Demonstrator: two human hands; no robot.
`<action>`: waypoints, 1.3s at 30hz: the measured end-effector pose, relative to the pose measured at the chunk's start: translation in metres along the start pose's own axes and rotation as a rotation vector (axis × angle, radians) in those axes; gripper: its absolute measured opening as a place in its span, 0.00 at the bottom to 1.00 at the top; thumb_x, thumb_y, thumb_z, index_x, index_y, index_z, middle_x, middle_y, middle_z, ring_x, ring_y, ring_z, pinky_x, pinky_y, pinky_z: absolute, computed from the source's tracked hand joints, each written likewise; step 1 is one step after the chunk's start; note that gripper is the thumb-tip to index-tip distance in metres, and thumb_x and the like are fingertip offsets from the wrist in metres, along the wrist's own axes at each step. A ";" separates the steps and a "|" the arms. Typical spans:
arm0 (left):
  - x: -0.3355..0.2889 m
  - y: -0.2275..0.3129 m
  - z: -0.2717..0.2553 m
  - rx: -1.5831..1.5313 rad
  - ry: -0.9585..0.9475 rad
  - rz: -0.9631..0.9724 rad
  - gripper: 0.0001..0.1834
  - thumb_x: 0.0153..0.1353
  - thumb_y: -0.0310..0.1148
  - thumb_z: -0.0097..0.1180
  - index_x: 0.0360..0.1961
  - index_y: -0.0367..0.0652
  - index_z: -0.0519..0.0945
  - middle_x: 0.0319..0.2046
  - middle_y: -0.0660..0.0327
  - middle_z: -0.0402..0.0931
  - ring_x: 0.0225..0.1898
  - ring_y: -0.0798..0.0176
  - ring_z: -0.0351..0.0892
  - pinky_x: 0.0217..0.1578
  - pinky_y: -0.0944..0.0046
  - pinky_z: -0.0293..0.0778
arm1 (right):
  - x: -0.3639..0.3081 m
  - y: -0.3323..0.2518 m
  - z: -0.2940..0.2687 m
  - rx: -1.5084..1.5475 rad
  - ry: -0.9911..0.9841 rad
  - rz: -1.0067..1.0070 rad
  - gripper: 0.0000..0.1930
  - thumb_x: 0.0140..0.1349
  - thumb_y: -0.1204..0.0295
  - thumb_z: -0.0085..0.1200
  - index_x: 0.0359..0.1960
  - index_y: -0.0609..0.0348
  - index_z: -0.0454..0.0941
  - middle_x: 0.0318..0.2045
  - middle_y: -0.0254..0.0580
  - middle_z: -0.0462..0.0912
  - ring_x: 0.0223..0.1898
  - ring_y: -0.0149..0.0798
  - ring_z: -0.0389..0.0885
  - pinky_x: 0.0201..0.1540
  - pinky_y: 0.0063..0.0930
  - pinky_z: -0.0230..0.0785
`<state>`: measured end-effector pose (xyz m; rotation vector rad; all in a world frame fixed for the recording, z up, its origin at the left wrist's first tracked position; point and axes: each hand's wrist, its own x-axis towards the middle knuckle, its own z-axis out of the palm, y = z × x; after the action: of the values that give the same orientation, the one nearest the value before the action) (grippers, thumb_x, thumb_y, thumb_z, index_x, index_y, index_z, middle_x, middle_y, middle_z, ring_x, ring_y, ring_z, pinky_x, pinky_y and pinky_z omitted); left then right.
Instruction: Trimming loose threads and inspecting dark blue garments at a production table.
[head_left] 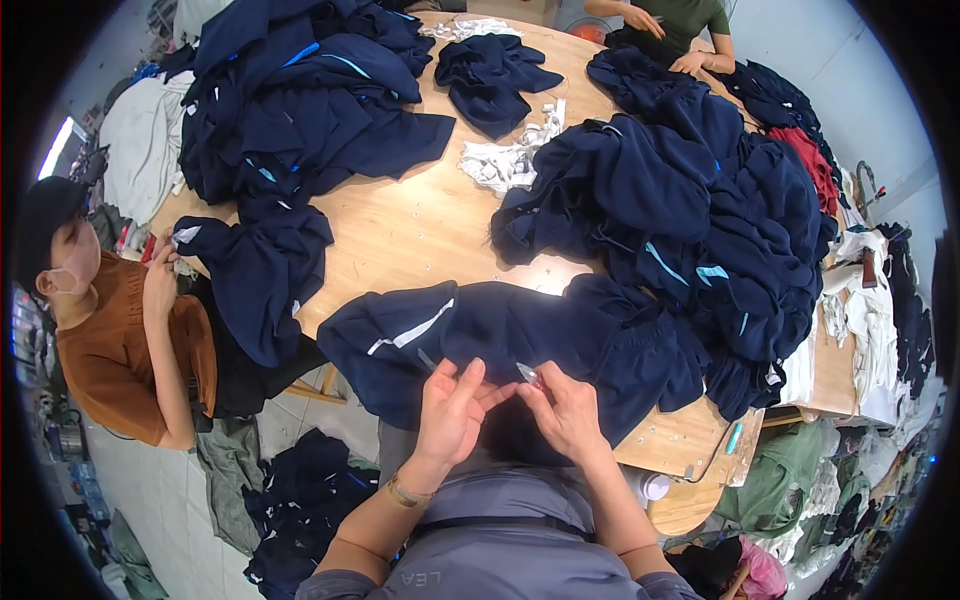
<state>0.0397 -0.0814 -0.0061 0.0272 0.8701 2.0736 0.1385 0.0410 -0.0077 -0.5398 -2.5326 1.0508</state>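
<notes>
A dark navy garment (530,320) with a white stripe lies in front of me over the near table edge, its gathered part to the right. Above its near side is my left hand (452,412), palm turned up and fingers apart; I see nothing held in it. A small grey strip (427,360) shows on the fabric just beyond those fingers. Close by on the right, my right hand (565,415) is closed on small thread snips (529,375) with a pointed metal tip and a bit of red. Their tip points toward my left hand; most of them is hidden in my grip.
Large piles of navy garments (300,120) stand far left and right on the wooden table (380,240). White scraps (495,165) lie between them. A co-worker in brown (130,350) handles a navy garment at left; another in green (690,25) works at the far side.
</notes>
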 end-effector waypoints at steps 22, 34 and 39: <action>-0.001 -0.003 0.000 -0.091 -0.016 -0.064 0.10 0.67 0.33 0.42 0.45 0.41 0.69 0.44 0.55 0.75 0.46 0.59 0.75 0.49 0.59 0.71 | 0.004 -0.004 0.004 -0.047 0.099 -0.033 0.14 0.57 0.60 0.54 0.25 0.58 0.69 0.16 0.41 0.73 0.16 0.43 0.74 0.18 0.30 0.63; -0.002 -0.001 0.008 -0.039 0.023 -0.013 0.10 0.68 0.34 0.39 0.44 0.43 0.68 0.40 0.57 0.75 0.45 0.62 0.75 0.48 0.58 0.72 | -0.003 0.000 0.011 0.165 0.086 0.076 0.14 0.58 0.61 0.54 0.27 0.59 0.69 0.13 0.44 0.71 0.16 0.46 0.75 0.19 0.31 0.64; 0.000 -0.003 0.007 -0.025 0.023 0.028 0.10 0.68 0.34 0.39 0.45 0.43 0.68 0.42 0.57 0.74 0.45 0.61 0.74 0.47 0.58 0.72 | -0.004 0.000 0.010 0.101 0.089 0.056 0.15 0.58 0.59 0.53 0.26 0.58 0.69 0.13 0.42 0.72 0.16 0.45 0.75 0.18 0.32 0.64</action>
<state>0.0444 -0.0766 -0.0029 0.0024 0.8616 2.1150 0.1371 0.0333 -0.0155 -0.6176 -2.3861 1.1420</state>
